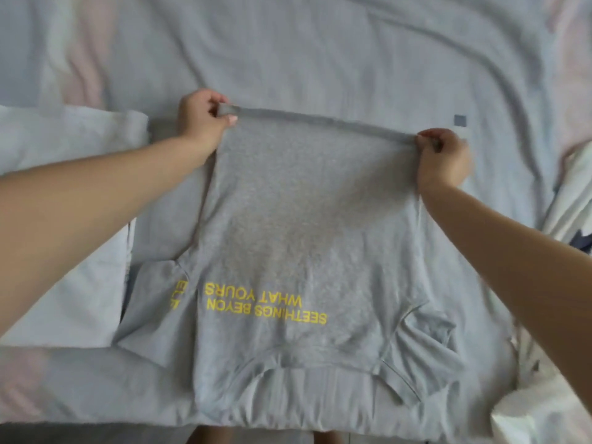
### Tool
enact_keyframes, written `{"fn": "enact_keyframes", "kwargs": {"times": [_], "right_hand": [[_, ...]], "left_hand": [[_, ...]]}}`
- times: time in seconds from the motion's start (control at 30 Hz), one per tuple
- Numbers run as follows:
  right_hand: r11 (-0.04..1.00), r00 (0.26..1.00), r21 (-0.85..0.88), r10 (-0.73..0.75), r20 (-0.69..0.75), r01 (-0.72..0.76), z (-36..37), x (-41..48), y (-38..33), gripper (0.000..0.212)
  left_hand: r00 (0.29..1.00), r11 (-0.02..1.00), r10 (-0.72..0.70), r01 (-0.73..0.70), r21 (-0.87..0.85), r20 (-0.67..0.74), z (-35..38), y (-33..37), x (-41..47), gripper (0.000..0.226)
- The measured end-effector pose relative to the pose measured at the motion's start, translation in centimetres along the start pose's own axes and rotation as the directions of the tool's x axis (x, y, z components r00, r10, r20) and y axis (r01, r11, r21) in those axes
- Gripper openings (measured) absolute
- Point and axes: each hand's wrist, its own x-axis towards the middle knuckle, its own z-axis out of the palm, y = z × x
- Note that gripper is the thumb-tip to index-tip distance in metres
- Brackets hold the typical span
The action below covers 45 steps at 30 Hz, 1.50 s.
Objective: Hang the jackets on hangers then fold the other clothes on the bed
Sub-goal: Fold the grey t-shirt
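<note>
Head view. Left hand [200, 121] grips the far-left corner of the hem [320, 121], thumb on top and fingers curled under the edge. Right hand [443, 158] pinches the far-right corner the same way, fingers closed tight on the fabric. The hem runs taut in a straight line between them.

The item is a grey T-shirt [304, 225]. It lies on the bed cover [320, 52] with its collar [272, 366] at the near edge and its hem at the far side. The yellow print [266, 304] faces up and reads upside down from here. I cannot tell whether the hem is lifted clear of the cover or just pulled flat along it.

Judgement: the step is either the final spread or the start of a fold.
- Pull evenly with both hands so the body panel stays square and wrinkle-free.
- Left sleeve [153, 309] lies out flat. Right sleeve [429, 341] is bunched near the armpit and should be smoothed and tucked inward before the body is doubled, or it will make a lump inside the fold.
- If folding now, carry both corners toward the collar at the same rate and lay them down level with the shoulders.

Surroundings: a white folded cloth [73, 251] sits just beside the shirt on the left, with the left sleeve touching it. A patterned white cloth [563, 203] lies at the right margin. Keep the fold off both.
</note>
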Motion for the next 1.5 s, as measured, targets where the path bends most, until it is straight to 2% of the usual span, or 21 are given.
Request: {"fn": "enact_keyframes", "kwargs": {"times": [0.07, 0.13, 0.17, 0.23, 0.27, 0.3, 0.33, 0.47, 0.57, 0.67, 0.77, 0.8, 0.87, 0.97, 1.1, 1.17, 1.2, 1.3, 1.37, 1.43, 1.5], "right_hand": [[0.969, 0.994, -0.226, -0.11, -0.023, 0.102, 1.0, -0.4, 0.2, 0.038], [0.883, 0.945, -0.343, -0.321, 0.055, 0.32, 2.1, -2.5, 0.5, 0.058], [0.795, 0.856, -0.318, -0.484, 0.18, 0.516, 2.8, -3.8, 0.5, 0.062], [0.478, 0.51, -0.198, -0.715, 0.479, 0.856, 4.3, -5.8, 1.1, 0.058], [0.322, 0.352, -0.159, -0.734, 0.58, 0.933, 4.6, -5.8, 1.4, 0.056], [0.255, 0.295, -0.157, -0.708, 0.642, 0.954, 4.8, -5.0, 1.9, 0.056], [0.265, 0.33, -0.2, -0.673, 0.662, 0.943, 4.5, -3.9, 2.4, 0.058], [0.566, 0.728, -0.464, -0.461, 0.507, 0.681, 1.1, 0.9, 6.0, 0.061], [0.651, 0.843, -0.551, -0.298, 0.448, 0.523, -1.1, 0.6, 6.4, 0.06], [0.591, 0.781, -0.512, -0.446, 0.436, 0.623, -1.2, -4.1, 4.9, 0.064], [0.376, 0.456, -0.265, -0.638, 0.62, 0.888, -1.3, -10.8, 6.8, 0.061], [0.327, 0.393, -0.231, -0.626, 0.673, 0.916, -1.8, -12.4, 8.7, 0.058], [0.405, 0.475, -0.28, -0.537, 0.697, 0.87, -3.9, -14.2, 13.0, 0.057], [0.68, 0.777, -0.444, -0.31, 0.547, 0.583, -8.5, -16.2, 17.7, 0.059], [0.918, 0.934, -0.354, -0.044, 0.355, 0.177, -11.2, -18.8, 18.3, 0.045], [0.975, 0.927, -0.199, 0.16, 0.338, -0.096, -10.8, -19.0, 17.5, 0.037], [0.967, 0.904, -0.205, 0.218, 0.367, -0.15, -11.1, -18.9, 17.3, 0.031], [0.962, 0.854, -0.267, 0.191, 0.485, -0.064, -11.7, -18.2, 16.2, 0.018], [0.982, 0.827, -0.177, 0.148, 0.543, -0.06, -12.2, -17.7, 15.1, 0.019], [0.993, 0.821, -0.038, 0.112, 0.56, -0.11, -12.7, -17.3, 13.5, 0.012], [0.985, 0.807, 0.081, 0.075, 0.586, -0.151, -12.7, -16.9, 11.9, 0.009]], "left_hand": [[0.987, 0.959, 0.141, -0.115, 0.259, -0.082, 1.1, 0.0, -1.0, 0.032], [0.918, 0.801, 0.396, -0.325, 0.503, -0.036, 2.2, 0.0, -3.5, 0.047], [0.856, 0.7, 0.505, -0.482, 0.528, 0.112, 2.5, -0.1, -5.0, 0.052], [0.668, 0.44, 0.563, -0.741, 0.508, 0.487, 3.3, -0.9, -7.0, 0.061], [0.63, 0.356, 0.494, -0.776, 0.521, 0.6, 3.4, -1.4, -7.2, 0.064], [0.651, 0.321, 0.42, -0.759, 0.567, 0.633, 3.8, -1.9, -6.8, 0.067], [0.713, 0.327, 0.36, -0.7, 0.634, 0.602, 3.9, -2.1, -6.1, 0.07], [0.889, 0.442, 0.159, -0.454, 0.774, 0.43, 2.6, -2.0, -2.4, 0.069], [0.927, 0.514, 0.077, -0.352, 0.782, 0.366, 2.3, -1.1, -2.4, 0.066], [0.901, 0.522, 0.227, -0.433, 0.735, 0.37, 3.7, 0.5, -7.6, 0.066], [0.714, 0.417, 0.384, -0.7, 0.58, 0.585, 4.4, -1.8, -16.5, 0.067], [0.708, 0.388, 0.371, -0.706, 0.593, 0.601, 3.9, -3.5, -19.0, 0.067], [0.804, 0.396, 0.276, -0.595, 0.7, 0.527, 1.8, -7.3, -23.1, 0.068], [0.919, 0.488, 0.149, -0.389, 0.781, 0.364, -1.4, -10.1, -27.8, 0.065], [0.981, 0.582, -0.063, -0.114, 0.805, 0.185, -0.6, -8.3, -31.4, 0.065], [0.983, 0.65, -0.132, -0.009, 0.76, 0.125, 1.2, -6.7, -32.1, 0.07], [0.979, 0.697, -0.096, -0.063, 0.715, 0.18, 2.3, -5.5, -32.9, 0.072], [0.847, 0.786, 0.215, -0.446, 0.429, 0.487, 6.7, -2.3, -34.9, 0.078], [0.725, 0.8, 0.318, -0.551, 0.237, 0.611, 9.8, 0.0, -36.4, 0.093], [0.688, 0.869, 0.241, -0.467, 0.163, 0.685, 12.2, 2.5, -38.2, 0.117], [0.707, 0.971, 0.103, -0.225, 0.085, 0.7, 13.5, 3.6, -39.2, 0.128]]}}
